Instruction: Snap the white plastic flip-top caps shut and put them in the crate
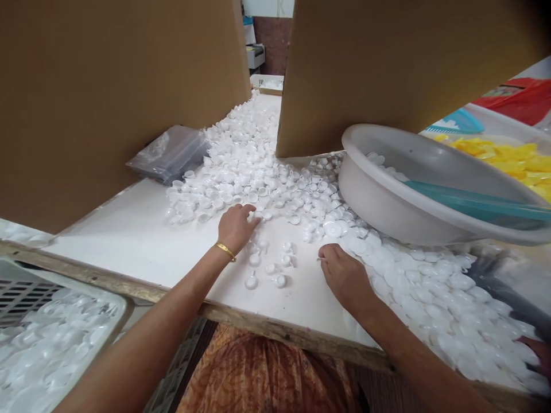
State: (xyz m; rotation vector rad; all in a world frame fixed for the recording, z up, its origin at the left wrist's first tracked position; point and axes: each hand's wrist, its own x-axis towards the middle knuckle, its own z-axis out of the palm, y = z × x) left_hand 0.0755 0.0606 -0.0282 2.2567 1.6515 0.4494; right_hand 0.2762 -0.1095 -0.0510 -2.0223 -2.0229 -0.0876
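My left hand (237, 227) is at the near edge of a heap of small white plastic toy cups (241, 166), fingers curled in a pinch around a small white cup (252, 217). Below it, several loose toy cups (281, 280) with little handles lie in short rows on the white tabletop. To the right of these rows, my right hand (346, 278) is closed, thumb against fingers. A thin white sliver shows at its fingertips; its kind cannot be made out. Beside that hand spreads a pile of flat, round white saucers (430, 298).
A large grey basin (383, 189) holding white pieces and a teal item stands at the right. Brown cardboard panels (120, 97) rise on both sides. A plastic bag (170, 152) lies at the left panel. A filled crate (120, 310) sits lower left; yellow pieces (508, 160) are far right.
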